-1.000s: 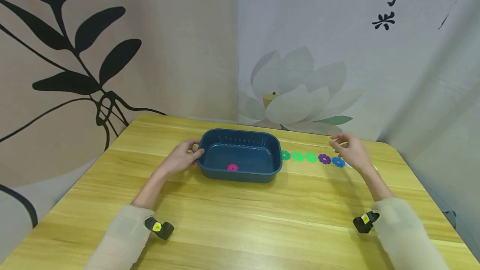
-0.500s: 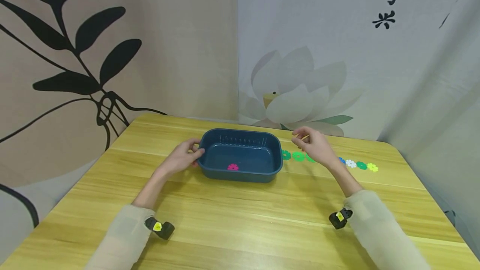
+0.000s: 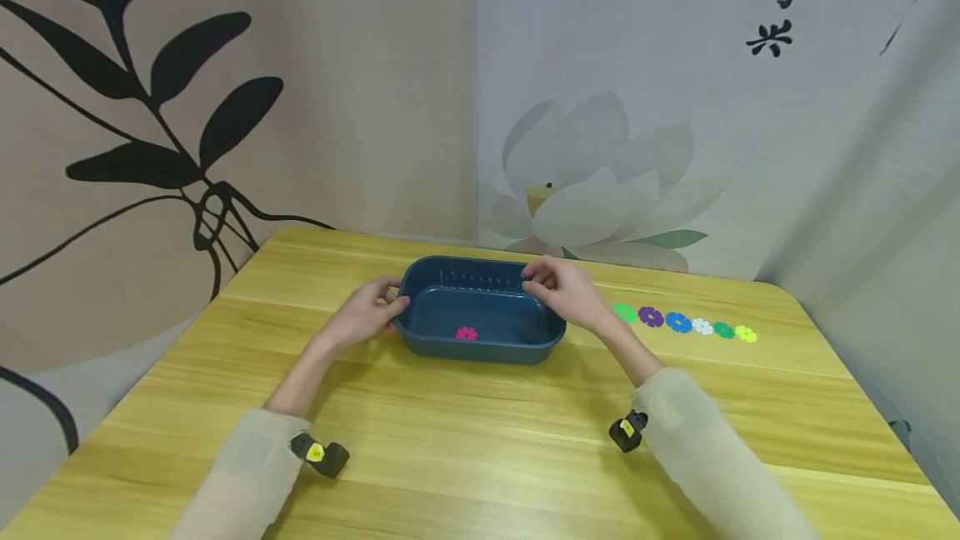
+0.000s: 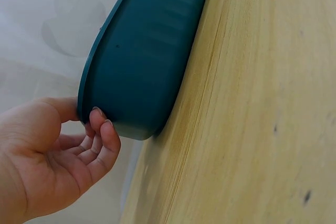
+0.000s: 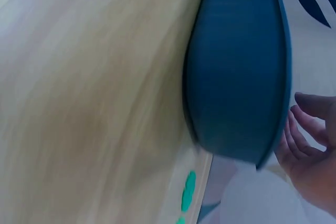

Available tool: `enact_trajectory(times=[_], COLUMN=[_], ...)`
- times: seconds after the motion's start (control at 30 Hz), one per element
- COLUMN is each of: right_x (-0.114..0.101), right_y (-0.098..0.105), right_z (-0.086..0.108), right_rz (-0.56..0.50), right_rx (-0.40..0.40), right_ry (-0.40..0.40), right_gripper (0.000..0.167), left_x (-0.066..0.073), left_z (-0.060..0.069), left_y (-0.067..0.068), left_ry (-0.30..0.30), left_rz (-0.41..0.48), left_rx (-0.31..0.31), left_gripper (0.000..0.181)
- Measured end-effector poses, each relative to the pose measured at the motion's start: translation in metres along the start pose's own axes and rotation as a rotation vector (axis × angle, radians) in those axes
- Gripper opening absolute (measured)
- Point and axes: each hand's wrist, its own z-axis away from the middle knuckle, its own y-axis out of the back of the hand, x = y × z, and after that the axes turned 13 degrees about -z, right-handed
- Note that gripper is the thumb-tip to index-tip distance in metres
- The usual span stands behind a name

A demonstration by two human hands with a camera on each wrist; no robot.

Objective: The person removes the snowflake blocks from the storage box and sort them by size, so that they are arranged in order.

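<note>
My left hand (image 3: pixel 363 311) grips the left rim of a dark blue plastic tub (image 3: pixel 480 351), thumb over the edge and fingers outside. In the left wrist view, that hand (image 4: pixel 58 161) pinches the rim of the upright tub (image 4: pixel 136 61). One pink flower-shaped plastic disc (image 3: pixel 467 333) lies inside, partly hidden by the front wall. Over the tub's right end hovers my right hand (image 3: pixel 570 294), its fingers loosely bent. In the right wrist view, thumb and fingers of this hand (image 5: pixel 315 153) are apart with nothing visible between them.
To the tub's right runs a row of similar discs: green (image 3: pixel 624 312), purple (image 3: pixel 651 317), blue (image 3: pixel 678 322), white (image 3: pixel 702 326), teal (image 3: pixel 724 330) and yellow (image 3: pixel 746 333). My right hand and forearm cover the row's left end. A curtain (image 3: pixel 375 107) hangs behind the wooden table (image 3: pixel 450 440).
My right hand has swung left from above the right part of the disc row to above the tub's right end. My left hand and the tub have stayed in place.
</note>
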Motion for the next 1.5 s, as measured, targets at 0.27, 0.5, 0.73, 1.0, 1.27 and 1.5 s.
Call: enact_trajectory(times=[0.27,0.5,0.73,1.0,1.27,1.5], right_x=[-0.006,-0.004,0.001,0.003,0.002,0.005], right_y=[-0.032,-0.054,-0.07,-0.078,-0.078,-0.072], right_z=[-0.011,-0.019,-0.028,-0.033,-0.032,-0.03], right_rz=[0.013,0.07,0.112,0.177,0.126,0.117], right_rx=[-0.144,-0.263,-0.336,-0.342,-0.333,-0.27], right_ry=[-0.036,-0.078,-0.107,-0.098,-0.089,-0.072], right_gripper=[0.027,0.029,0.029,0.021,0.013,0.011], left_x=[0.0,0.0,0.0,0.0,0.0,0.0], left_z=[0.0,-0.001,-0.001,-0.001,0.0,0.0], left_y=[0.0,0.0,-0.001,-0.001,0.0,0.0], left_ry=[0.001,0.0,0.002,-0.002,-0.002,-0.004], left_rz=[-0.011,-0.011,-0.01,-0.016,-0.012,-0.01], left_rx=[0.007,0.003,0.005,0.007,0.002,0.003], left_gripper=[0.052,0.053,0.051,0.052,0.052,0.052])
